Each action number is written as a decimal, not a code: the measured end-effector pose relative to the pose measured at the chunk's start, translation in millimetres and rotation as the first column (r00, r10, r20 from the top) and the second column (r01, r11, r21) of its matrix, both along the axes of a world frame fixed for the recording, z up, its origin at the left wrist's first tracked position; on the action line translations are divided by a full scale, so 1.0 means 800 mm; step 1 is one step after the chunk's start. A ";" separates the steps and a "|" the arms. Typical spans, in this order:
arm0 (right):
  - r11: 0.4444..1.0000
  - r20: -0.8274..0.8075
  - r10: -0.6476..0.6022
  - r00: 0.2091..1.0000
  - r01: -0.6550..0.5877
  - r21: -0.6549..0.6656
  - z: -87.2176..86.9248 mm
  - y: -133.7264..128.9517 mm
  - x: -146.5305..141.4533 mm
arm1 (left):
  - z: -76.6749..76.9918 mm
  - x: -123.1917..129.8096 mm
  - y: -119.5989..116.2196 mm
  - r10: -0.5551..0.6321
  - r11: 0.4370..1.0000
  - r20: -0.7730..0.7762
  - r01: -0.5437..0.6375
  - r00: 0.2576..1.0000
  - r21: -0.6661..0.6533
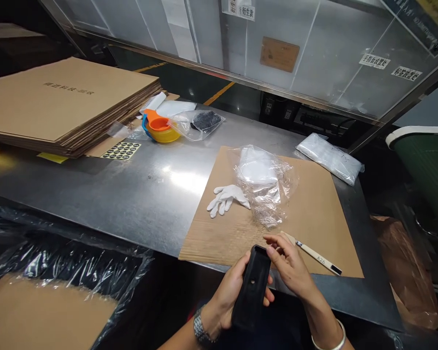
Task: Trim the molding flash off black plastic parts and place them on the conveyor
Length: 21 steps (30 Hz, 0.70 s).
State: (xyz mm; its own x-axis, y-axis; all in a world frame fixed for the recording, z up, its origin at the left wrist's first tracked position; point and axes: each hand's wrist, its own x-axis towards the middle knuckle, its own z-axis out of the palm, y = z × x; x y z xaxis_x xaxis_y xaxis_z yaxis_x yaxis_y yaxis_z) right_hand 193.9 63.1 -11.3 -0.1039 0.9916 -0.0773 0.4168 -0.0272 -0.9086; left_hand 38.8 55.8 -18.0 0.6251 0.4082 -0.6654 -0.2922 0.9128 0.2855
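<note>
A long black case (253, 287) with a raised rim and a small hole is tilted in front of the table's edge. My left hand (229, 296) wraps round it from the left, with fingertips showing on its right side. At the top right corner of the case, my right hand (290, 265) has its thumb and fingers bent close together at the rim; whether they pinch anything is too small to tell. Beyond the hands, a white glove (228, 198) and a clear plastic bag with white contents (259, 170) lie on a cardboard sheet (310, 194).
A marked pen-like tool (319, 258) lies right of my right hand. Stacked cardboard (69, 97), a sticker sheet (121, 150), orange and yellow cups (162, 130) and a bag with dark contents (206, 121) stand farther back on the metal table (160, 194). A plastic-wrapped packet (330, 156) lies at the right.
</note>
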 end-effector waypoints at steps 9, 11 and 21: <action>0.991 0.233 0.115 0.966 -0.129 0.045 0.005 0.016 -0.008 | 0.007 0.000 0.009 -0.033 0.999 -0.076 0.033 0.997 0.002; 0.987 0.250 0.126 0.960 -0.146 0.063 0.009 0.020 -0.007 | 0.008 -0.001 0.010 -0.065 0.998 -0.056 0.065 0.996 0.006; 1.000 0.117 0.012 0.993 -0.011 -0.007 -0.001 0.038 -0.012 | -0.007 0.005 0.008 0.079 0.992 -0.169 -0.061 0.982 0.109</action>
State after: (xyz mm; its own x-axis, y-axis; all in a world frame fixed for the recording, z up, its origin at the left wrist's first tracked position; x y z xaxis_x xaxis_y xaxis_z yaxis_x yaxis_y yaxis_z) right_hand 184.4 93.8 -11.8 -0.1049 0.9898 -0.0963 0.5202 -0.0279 -0.8536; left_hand 42.5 62.0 -23.7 0.4718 0.5187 -0.7130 -0.2921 0.8549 0.4286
